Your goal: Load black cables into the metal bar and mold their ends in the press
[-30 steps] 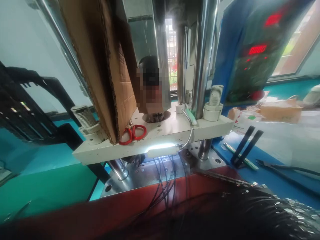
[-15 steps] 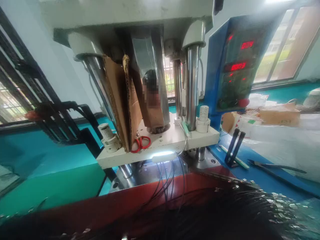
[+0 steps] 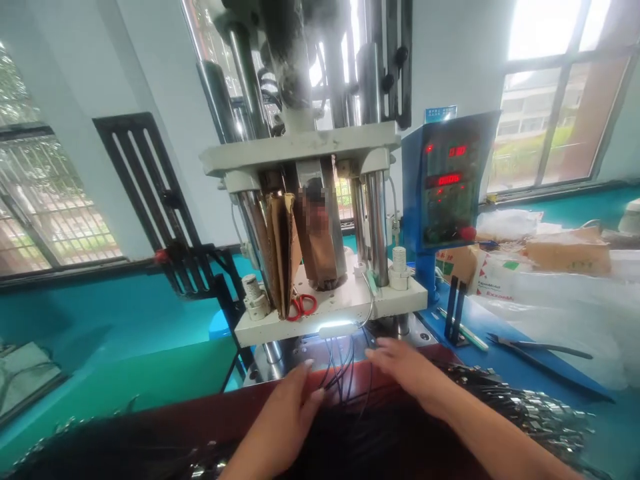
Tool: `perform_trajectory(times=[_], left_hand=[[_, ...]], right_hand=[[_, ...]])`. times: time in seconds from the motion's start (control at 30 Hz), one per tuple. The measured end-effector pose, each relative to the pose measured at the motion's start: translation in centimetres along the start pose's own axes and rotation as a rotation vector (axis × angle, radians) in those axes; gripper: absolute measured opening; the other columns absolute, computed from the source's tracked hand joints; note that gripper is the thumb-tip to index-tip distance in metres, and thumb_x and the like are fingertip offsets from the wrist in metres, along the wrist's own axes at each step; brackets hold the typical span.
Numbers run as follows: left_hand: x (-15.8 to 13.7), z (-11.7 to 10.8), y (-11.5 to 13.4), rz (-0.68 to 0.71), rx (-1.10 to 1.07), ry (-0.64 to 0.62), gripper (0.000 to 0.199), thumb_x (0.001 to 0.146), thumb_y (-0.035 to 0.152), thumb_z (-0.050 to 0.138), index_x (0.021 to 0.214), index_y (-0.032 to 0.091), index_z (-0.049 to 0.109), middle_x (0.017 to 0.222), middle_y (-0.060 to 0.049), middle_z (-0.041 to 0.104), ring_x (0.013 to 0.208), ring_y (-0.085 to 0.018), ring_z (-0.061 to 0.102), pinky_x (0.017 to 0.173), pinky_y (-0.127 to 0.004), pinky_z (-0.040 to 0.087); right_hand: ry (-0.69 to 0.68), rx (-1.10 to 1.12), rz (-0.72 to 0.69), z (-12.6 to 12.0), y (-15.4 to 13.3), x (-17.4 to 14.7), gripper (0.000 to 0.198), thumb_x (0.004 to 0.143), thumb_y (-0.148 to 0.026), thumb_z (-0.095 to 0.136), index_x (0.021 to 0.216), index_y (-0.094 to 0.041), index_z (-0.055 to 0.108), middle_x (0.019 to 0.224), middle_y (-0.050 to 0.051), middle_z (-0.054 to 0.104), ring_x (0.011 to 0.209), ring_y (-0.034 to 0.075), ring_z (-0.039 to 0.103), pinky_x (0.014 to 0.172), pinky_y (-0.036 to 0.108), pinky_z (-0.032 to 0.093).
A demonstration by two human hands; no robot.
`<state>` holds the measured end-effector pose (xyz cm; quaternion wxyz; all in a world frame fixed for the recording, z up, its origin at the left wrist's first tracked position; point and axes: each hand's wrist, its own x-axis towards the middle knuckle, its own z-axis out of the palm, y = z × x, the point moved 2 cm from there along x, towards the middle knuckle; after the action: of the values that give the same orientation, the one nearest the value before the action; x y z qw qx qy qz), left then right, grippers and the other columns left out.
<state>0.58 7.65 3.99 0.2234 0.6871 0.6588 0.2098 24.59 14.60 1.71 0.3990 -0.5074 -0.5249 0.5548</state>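
My left hand [image 3: 287, 415] is at the lower middle, left of several thin dark cables [image 3: 345, 367] that hang in front of the press. Its fingers point forward, with the thumb apart and close to the cables; nothing shows in its grasp. My right hand [image 3: 407, 370] reaches in from the right with its fingers stretched toward the same cables, and it holds nothing visible. Between and above the hands is the press base [image 3: 320, 310], with a lit white lamp [image 3: 339, 329] at its front edge. A dark heap of cables with metal ends [image 3: 530, 407] lies beneath my right forearm.
Red-handled scissors [image 3: 303, 306] and folded cardboard [image 3: 281, 257] are on the press base. To the right stands a blue control box [image 3: 440, 180] with red digits. Pliers [image 3: 540, 348] lie on the blue tabletop beside a black upright bracket [image 3: 455, 312]. Plastic bags [image 3: 550, 313] are behind.
Both my hands have come into view from below, on either side of the hanging cables. The view has shifted, showing more of the upper press. The red digits differ.
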Motion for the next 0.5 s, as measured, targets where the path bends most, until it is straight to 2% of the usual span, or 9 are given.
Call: perform_trajectory(times=[0.1, 0.2, 0.33, 0.4, 0.43, 0.5], left_hand=[[2.5, 0.8, 1.3, 0.032, -0.065, -0.08, 0.054, 0.087, 0.04, 0.052, 0.134, 0.013, 0.046, 0.135, -0.015, 0.056, 0.127, -0.028, 0.05, 0.107, -0.04, 0.035], [2.5, 1.0, 2.6, 0.063, -0.135, -0.06, 0.05, 0.088, 0.039, 0.049, 0.132, 0.015, 0.047, 0.129, -0.013, 0.061, 0.12, -0.026, 0.056, 0.102, -0.037, 0.04], [0.0, 0.8, 3.7, 0.107, -0.061, 0.054, 0.047, 0.089, 0.033, 0.045, 0.134, 0.019, 0.047, 0.126, -0.012, 0.062, 0.118, -0.029, 0.057, 0.1, -0.044, 0.043], [-1.9, 1.3, 3.9, 0.226, 0.035, 0.144, 0.044, 0.092, 0.033, 0.042, 0.134, 0.024, 0.049, 0.13, -0.012, 0.059, 0.123, -0.033, 0.051, 0.102, -0.051, 0.042], [-2.9, 1.9, 4.1, 0.322, 0.075, 0.15, 0.043, 0.092, 0.035, 0.041, 0.134, 0.028, 0.049, 0.132, -0.012, 0.057, 0.124, -0.034, 0.05, 0.101, -0.053, 0.043], [-4.6, 3.3, 4.3, 0.43, 0.091, 0.115, 0.035, 0.093, 0.039, 0.045, 0.127, 0.039, 0.054, 0.13, -0.008, 0.057, 0.12, -0.03, 0.052, 0.095, -0.048, 0.049]], right_hand=[[-0.066, 0.256, 0.113, 3.2, 0.1, 2.3, 0.023, 0.079, -0.035, 0.062, 0.089, -0.015, 0.058, 0.092, 0.013, 0.068, 0.092, 0.022, 0.065, 0.088, 0.036, 0.048], [-0.205, 0.482, 0.199, 5.6, 0.2, 2.0, 0.017, 0.08, -0.032, 0.054, 0.083, -0.015, 0.056, 0.077, 0.011, 0.068, 0.076, 0.02, 0.067, 0.077, 0.034, 0.053], [-0.321, 0.687, 0.256, 7.7, -0.4, 0.2, 0.019, 0.08, -0.035, 0.049, 0.079, -0.017, 0.055, 0.065, 0.007, 0.064, 0.066, 0.02, 0.066, 0.066, 0.032, 0.053], [-0.347, 0.759, 0.271, 8.5, -1.0, -0.6, 0.016, 0.079, -0.033, 0.05, 0.078, -0.017, 0.054, 0.062, 0.005, 0.062, 0.064, 0.02, 0.064, 0.063, 0.031, 0.053], [-0.351, 0.792, 0.267, 8.8, -1.4, -0.8, 0.013, 0.078, -0.031, 0.051, 0.078, -0.018, 0.054, 0.063, 0.005, 0.062, 0.064, 0.019, 0.064, 0.064, 0.031, 0.053], [-0.342, 0.852, 0.233, 9.2, -2.4, -1.0, 0.009, 0.076, -0.027, 0.051, 0.079, -0.019, 0.053, 0.067, 0.003, 0.064, 0.067, 0.019, 0.064, 0.067, 0.031, 0.053]])
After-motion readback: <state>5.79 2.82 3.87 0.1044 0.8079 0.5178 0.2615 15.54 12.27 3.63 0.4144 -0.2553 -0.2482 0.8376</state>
